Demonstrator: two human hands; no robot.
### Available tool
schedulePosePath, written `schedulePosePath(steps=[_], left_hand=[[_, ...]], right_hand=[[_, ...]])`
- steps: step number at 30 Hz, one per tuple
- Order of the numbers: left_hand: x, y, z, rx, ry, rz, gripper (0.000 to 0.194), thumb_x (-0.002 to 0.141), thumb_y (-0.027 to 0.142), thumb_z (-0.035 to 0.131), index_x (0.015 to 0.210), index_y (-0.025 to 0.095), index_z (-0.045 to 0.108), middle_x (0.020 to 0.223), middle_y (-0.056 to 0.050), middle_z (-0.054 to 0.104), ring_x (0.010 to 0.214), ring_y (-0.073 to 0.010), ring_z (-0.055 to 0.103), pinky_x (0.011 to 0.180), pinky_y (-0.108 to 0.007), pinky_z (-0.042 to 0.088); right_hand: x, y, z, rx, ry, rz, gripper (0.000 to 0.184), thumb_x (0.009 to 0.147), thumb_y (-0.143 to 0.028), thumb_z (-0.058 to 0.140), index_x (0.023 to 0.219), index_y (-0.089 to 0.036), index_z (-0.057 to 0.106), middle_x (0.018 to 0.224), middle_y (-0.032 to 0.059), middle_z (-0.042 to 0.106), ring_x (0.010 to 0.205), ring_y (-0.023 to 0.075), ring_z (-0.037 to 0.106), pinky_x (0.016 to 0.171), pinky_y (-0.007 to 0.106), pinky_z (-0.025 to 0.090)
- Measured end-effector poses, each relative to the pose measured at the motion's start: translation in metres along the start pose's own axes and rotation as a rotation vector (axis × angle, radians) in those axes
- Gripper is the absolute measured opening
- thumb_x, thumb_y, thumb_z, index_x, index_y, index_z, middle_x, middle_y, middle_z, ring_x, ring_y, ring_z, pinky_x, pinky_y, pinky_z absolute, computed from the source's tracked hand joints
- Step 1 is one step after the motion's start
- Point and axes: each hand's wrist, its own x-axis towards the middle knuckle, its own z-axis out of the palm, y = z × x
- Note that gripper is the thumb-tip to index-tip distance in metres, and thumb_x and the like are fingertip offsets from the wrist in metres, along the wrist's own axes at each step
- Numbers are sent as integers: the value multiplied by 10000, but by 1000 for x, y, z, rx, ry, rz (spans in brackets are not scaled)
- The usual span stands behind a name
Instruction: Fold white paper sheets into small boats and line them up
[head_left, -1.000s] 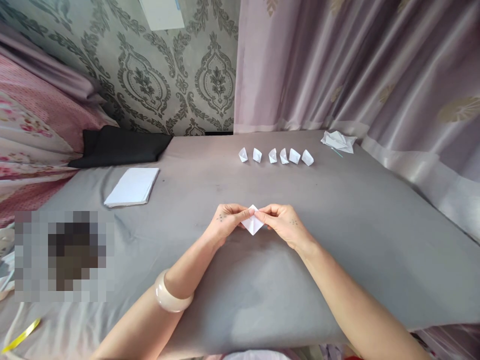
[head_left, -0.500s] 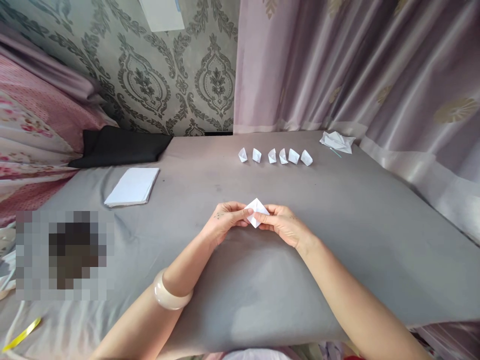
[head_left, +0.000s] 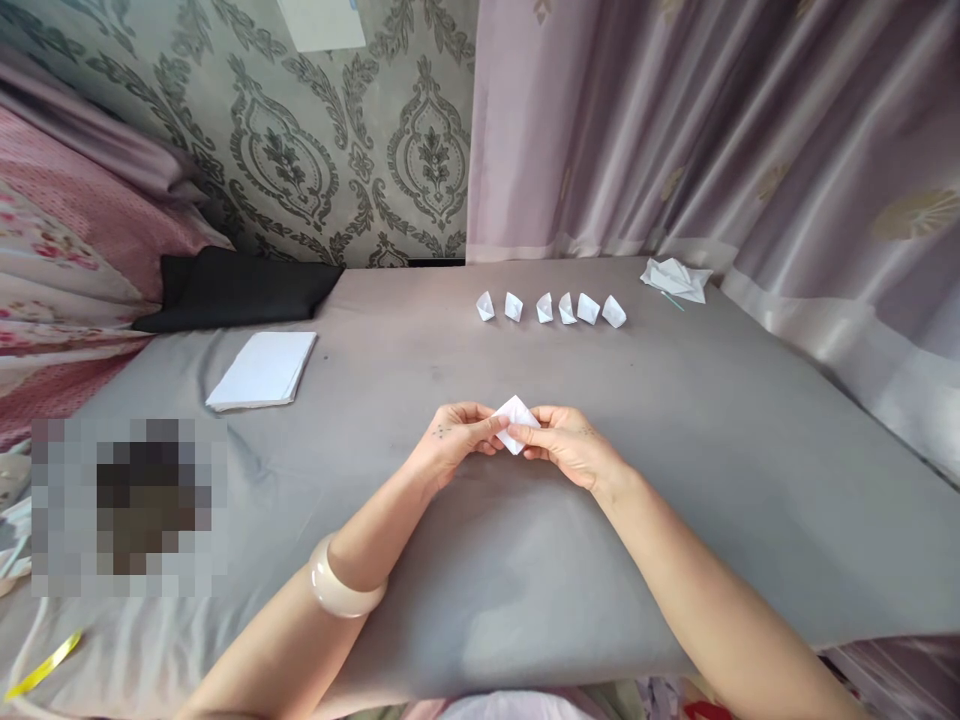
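Observation:
Between my two hands is a small folded white paper, diamond-shaped with one corner pointing away from me. My left hand pinches its left side, thumb on top and fingers beneath. From the right, my right hand grips it the same way, its thumb lying across the face of the paper. Both thumbs nearly meet at the middle and cover part of the folds. Farther back, several small folded paper pieces stand in a row on the grey cloth.
A stack of white paper lies at the left, with a black folded cloth behind it. Crumpled white papers sit at the back right by the curtain. A yellow strip lies at the near left; a blurred patch hides something above it.
Both hands keep hold of the folded paper, which has shifted very slightly to the right. The view has tilted a little; the things on the cloth stay put.

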Motion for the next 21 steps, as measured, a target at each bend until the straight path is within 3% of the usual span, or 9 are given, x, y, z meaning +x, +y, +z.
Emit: schedulePosePath(steps=[4,8,13,21], left_hand=[[0,2,0,-12,0,-25,320,659,384,784,746,98,668,604,-40,656,565,-103,605,583,-220,491],[1,2,-1,4,46,-21,312,647,370,786,707,93,656,560,-40,641,522,-107,598,544,-217,478],[2,1,-2,14,16,-43,333,650,401,780,717,94,668,593,-44,648,536,-109,604,542,-219,474],[4,-1,-1,112,45,-1,342,679,438,736,648,117,621,578,-16,611,479,-77,526,469,-206,400]], right_hand=[[0,0,1,14,44,12,272,640,-326,815,834,-156,728,831,41,709,741,115,629,600,190,490],[0,1,2,80,-11,20,281,683,-389,777,850,-167,740,839,40,711,766,117,638,674,210,526],[2,1,3,47,84,28,259,662,-396,783,752,-156,746,716,35,699,623,86,597,554,180,495],[4,4,6,39,101,-38,247,689,-369,762,832,-168,754,795,42,717,711,120,634,631,220,532]])
